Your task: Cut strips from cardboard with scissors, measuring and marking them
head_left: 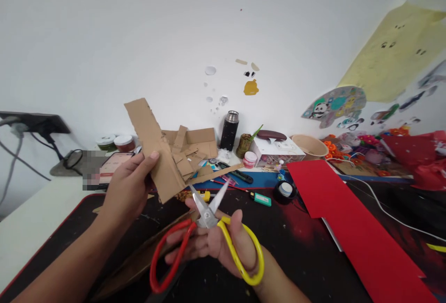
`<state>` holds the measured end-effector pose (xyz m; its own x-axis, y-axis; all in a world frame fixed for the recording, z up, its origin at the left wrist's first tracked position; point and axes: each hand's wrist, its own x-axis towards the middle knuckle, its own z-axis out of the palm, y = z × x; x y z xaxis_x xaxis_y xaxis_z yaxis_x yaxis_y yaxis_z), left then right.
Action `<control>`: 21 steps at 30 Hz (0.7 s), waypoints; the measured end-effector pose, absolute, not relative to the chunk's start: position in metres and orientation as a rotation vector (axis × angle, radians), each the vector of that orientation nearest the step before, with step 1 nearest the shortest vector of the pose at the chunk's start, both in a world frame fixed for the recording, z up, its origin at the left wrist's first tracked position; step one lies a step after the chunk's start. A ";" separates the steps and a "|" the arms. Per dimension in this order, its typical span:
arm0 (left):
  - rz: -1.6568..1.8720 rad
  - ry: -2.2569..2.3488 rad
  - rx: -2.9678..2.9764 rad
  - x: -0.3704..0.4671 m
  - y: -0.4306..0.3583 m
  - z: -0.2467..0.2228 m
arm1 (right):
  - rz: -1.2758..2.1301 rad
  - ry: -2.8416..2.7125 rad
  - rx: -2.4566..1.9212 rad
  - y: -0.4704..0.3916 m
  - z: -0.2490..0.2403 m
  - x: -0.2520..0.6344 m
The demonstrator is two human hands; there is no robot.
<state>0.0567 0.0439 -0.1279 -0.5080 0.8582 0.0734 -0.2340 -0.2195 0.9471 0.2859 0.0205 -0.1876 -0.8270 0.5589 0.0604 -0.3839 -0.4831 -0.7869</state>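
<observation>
Between the thumb and fingers of my left hand (130, 184) is a long piece of brown cardboard (149, 140), held up at a slant over the desk. My right hand (223, 247) has a pair of scissors (208, 217), one handle red and the other yellow. Thumb and fingers pass through the handles, and the blades stand spread apart. The tip of one blade lies close to the cardboard's lower right corner; I cannot tell whether they touch. Under my hands a longer strip of cardboard (139, 261) lies on the dark mat, partly hidden.
Cardboard scraps (188, 161) fill an open cardboard box (205, 138) by the wall. Nearby stand a black flask (230, 131), a tissue box (277, 150) and a bowl (308, 146). A green lighter (261, 199) and red sheets (351, 224) lie rightward; a phone (113, 166) leans left.
</observation>
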 end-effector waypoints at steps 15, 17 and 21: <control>1.807 1.517 1.043 0.053 0.035 -0.128 | 1.825 -1.499 -0.689 0.012 -0.202 0.280; 1.798 1.558 1.103 0.053 0.033 -0.125 | 1.769 -1.579 -0.717 0.009 -0.204 0.279; 1.794 1.561 1.138 0.055 0.031 -0.122 | 1.687 -1.663 -0.776 0.009 -0.205 0.279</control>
